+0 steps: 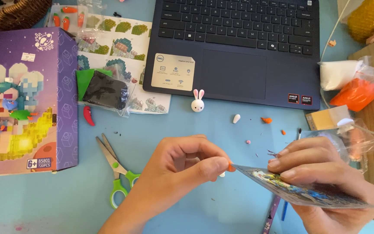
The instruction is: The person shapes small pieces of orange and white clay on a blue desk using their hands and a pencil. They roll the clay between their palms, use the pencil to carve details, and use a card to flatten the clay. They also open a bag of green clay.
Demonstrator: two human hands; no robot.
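Note:
My right hand (325, 186) holds a flat card with a colourful printed face (299, 188), tilted nearly edge-on. My left hand (187, 162) pinches a tiny orange piece (230, 166) between thumb and forefinger, right at the card's left corner. Both hands hover over a light blue table (66, 203). A small white clay rabbit head with pink ears (198, 102) stands just above my left hand, near the laptop's front edge.
A dark laptop (239, 47) lies open at the top. A purple building-block box (22, 99) sits at left, beside an instruction sheet (117, 47) and clay bags (107, 91). Green-handled scissors (115, 171), orange clay bag (356, 93), white clay bag (338, 73) and small crumbs (265, 120) lie around.

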